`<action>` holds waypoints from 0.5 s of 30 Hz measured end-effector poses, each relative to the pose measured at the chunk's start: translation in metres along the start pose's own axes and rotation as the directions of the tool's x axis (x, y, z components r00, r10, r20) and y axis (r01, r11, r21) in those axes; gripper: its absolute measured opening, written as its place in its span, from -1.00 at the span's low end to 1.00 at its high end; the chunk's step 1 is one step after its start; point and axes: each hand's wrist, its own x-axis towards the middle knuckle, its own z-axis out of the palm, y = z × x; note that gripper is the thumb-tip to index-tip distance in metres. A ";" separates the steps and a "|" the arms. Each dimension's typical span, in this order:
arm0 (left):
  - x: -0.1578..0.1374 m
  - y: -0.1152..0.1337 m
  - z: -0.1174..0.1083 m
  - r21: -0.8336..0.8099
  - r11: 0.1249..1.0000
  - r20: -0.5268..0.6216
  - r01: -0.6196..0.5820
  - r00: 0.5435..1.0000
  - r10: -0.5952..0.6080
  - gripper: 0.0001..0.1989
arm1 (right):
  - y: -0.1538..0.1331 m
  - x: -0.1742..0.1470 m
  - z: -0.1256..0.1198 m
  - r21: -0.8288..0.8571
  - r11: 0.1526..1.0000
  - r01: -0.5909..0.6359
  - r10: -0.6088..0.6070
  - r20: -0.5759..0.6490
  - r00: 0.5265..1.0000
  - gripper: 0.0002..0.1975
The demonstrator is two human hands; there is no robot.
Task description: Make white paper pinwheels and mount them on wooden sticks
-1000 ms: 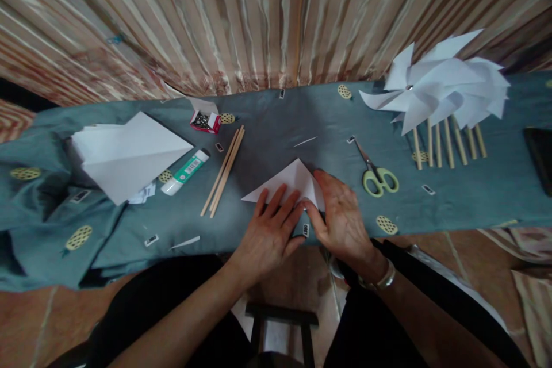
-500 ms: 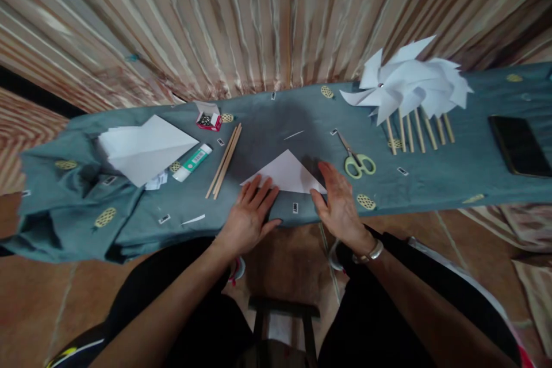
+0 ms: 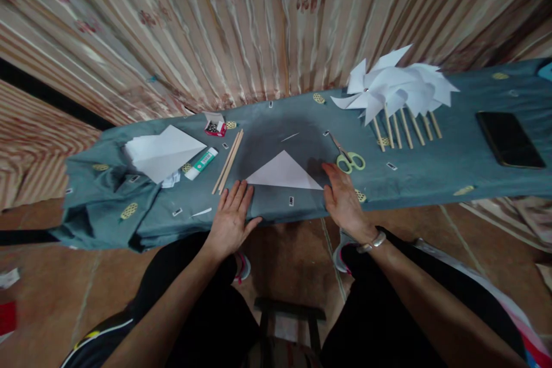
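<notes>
A sheet of white paper folded into a triangle (image 3: 284, 172) lies flat on the blue-green cloth, its long folded edge toward me. My left hand (image 3: 232, 215) rests flat at the triangle's left corner, fingers stretched out and holding nothing. At the right corner is my right hand (image 3: 344, 198), its fingers apart and its thumb close to the paper's tip. Whether that thumb touches the paper I cannot tell. Green-handled scissors (image 3: 350, 161) lie just beyond my right hand. A few wooden sticks (image 3: 228, 162) lie beyond my left fingertips.
White paper pinwheels (image 3: 401, 89) on sticks lie at the back right, with a dark phone (image 3: 511, 139) farther right. Stacked white paper (image 3: 168, 152), a glue stick (image 3: 202, 163) and a small red box of metal pins (image 3: 215, 126) are on the left. A striped curtain (image 3: 259, 29) hangs behind.
My left hand has slid left off the triangle's middle to its left corner. My right hand stays by the right corner. The view has shifted slightly.
</notes>
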 end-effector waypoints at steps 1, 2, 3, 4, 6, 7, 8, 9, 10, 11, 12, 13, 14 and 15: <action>0.000 0.001 0.000 -0.006 1.000 -0.011 0.008 1.000 -0.008 -0.30 | 0.000 0.001 0.000 0.009 1.000 0.004 -0.004 -0.001 1.000 -0.53; 0.000 0.002 0.000 -0.015 1.000 -0.023 0.019 1.000 -0.019 -0.31 | 0.000 0.003 -0.001 0.012 1.000 0.006 -0.006 0.000 1.000 -0.56; 0.001 0.004 0.001 -0.028 0.999 -0.037 0.034 0.999 -0.035 -0.31 | -0.002 0.004 -0.001 0.006 1.000 0.004 -0.004 0.007 1.000 -0.58; 0.001 0.005 0.001 -0.043 0.998 -0.053 0.053 0.997 -0.055 -0.32 | -0.003 0.005 0.000 -0.011 1.000 -0.002 0.003 0.020 1.000 -0.60; 0.003 0.007 0.003 -0.077 0.992 -0.094 0.096 0.990 -0.103 -0.33 | -0.008 0.008 0.001 -0.069 0.998 -0.014 0.018 0.056 0.998 -0.59; 0.003 0.008 0.004 -0.092 0.989 -0.113 0.116 0.986 -0.126 -0.34 | -0.011 0.009 0.002 -0.097 0.995 -0.016 0.023 0.074 0.997 -0.56; 0.004 0.009 0.005 -0.106 0.986 -0.129 0.130 0.981 -0.143 -0.35 | -0.014 0.011 0.003 -0.116 0.993 -0.019 0.029 0.083 0.996 -0.53; 0.004 0.009 0.006 -0.116 0.984 -0.141 0.137 0.978 -0.153 -0.36 | -0.017 0.012 0.004 -0.123 0.992 -0.023 0.033 0.084 0.996 -0.51; 0.004 0.009 0.006 -0.121 0.983 -0.148 0.139 0.977 -0.157 -0.36 | -0.019 0.014 0.006 -0.119 0.992 -0.029 0.039 0.080 0.996 -0.53; 0.004 0.008 0.007 -0.122 0.983 -0.150 0.137 0.977 -0.155 -0.37 | -0.021 0.016 0.007 -0.107 0.994 -0.037 0.045 0.074 0.996 -0.56; 0.004 0.008 0.008 -0.120 0.984 -0.151 0.133 0.977 -0.151 -0.37 | -0.022 0.017 0.009 -0.090 0.995 -0.047 0.053 0.068 0.996 -0.59; 0.004 0.008 0.009 -0.117 0.984 -0.153 0.132 0.977 -0.149 -0.37 | -0.024 0.018 0.010 -0.068 0.996 -0.058 0.062 0.058 0.996 -0.63; 0.003 0.008 0.010 -0.116 0.984 -0.156 0.134 0.976 -0.151 -0.37 | -0.025 0.020 0.012 -0.044 0.997 -0.067 0.069 0.045 0.997 -0.67; 0.003 0.009 0.010 -0.119 0.983 -0.163 0.139 0.974 -0.157 -0.36 | -0.026 0.021 0.013 -0.019 0.997 -0.075 0.075 0.029 0.997 -0.70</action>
